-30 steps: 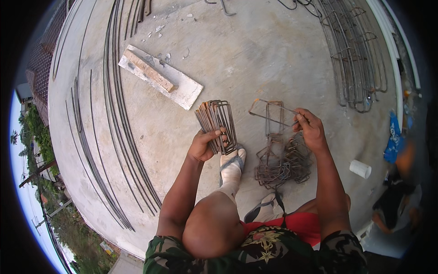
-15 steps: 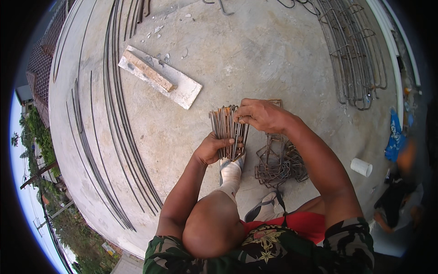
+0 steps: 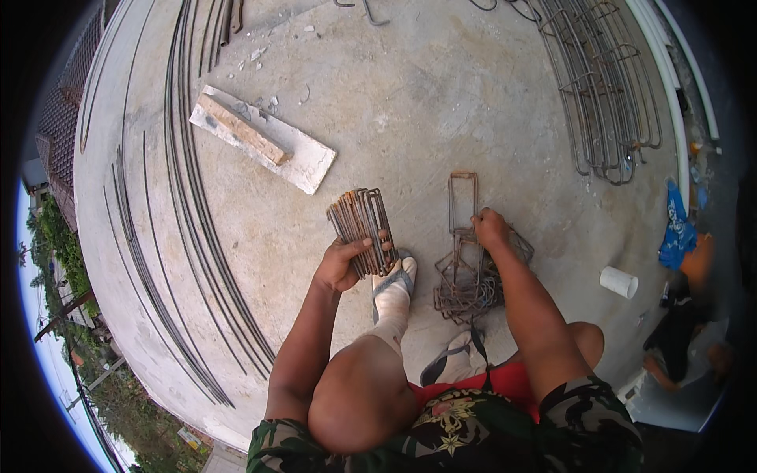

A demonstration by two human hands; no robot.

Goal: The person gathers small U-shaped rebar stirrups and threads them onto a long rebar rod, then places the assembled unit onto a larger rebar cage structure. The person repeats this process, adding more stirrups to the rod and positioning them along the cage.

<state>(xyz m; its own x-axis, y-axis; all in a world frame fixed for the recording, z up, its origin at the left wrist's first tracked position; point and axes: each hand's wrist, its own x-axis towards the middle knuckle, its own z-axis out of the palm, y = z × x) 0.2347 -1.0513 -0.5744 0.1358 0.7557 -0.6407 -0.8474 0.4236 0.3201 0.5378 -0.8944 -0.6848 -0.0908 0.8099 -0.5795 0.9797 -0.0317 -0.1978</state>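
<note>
My left hand (image 3: 341, 264) is closed around a bundle of rectangular rebar stirrups (image 3: 361, 221), thumb across the near side. The rods line up side by side, some of them rusty, above my sandalled foot (image 3: 397, 284). To the right, my right hand (image 3: 492, 229) is closed at the side of a long rectangular stirrup (image 3: 464, 173). That stirrup reaches out beyond a tangled heap of stirrups (image 3: 465, 299) on the concrete. My fingertips are partly hidden behind the back of the hand.
Long steel bars (image 3: 185, 165) run along the left. A wooden plank piece (image 3: 244, 130) rests on a whitish board (image 3: 311, 168). Far right are a rebar cage (image 3: 603, 94), white pipes (image 3: 670, 87), a white cup-like cylinder (image 3: 619, 281) and a blue bag (image 3: 676, 229). Another person's hand (image 3: 661, 372) shows there.
My right hand has left the bundle and moved right and down to the stirrup heap. My left hand has shifted slightly left with the bundle, which now leans more.
</note>
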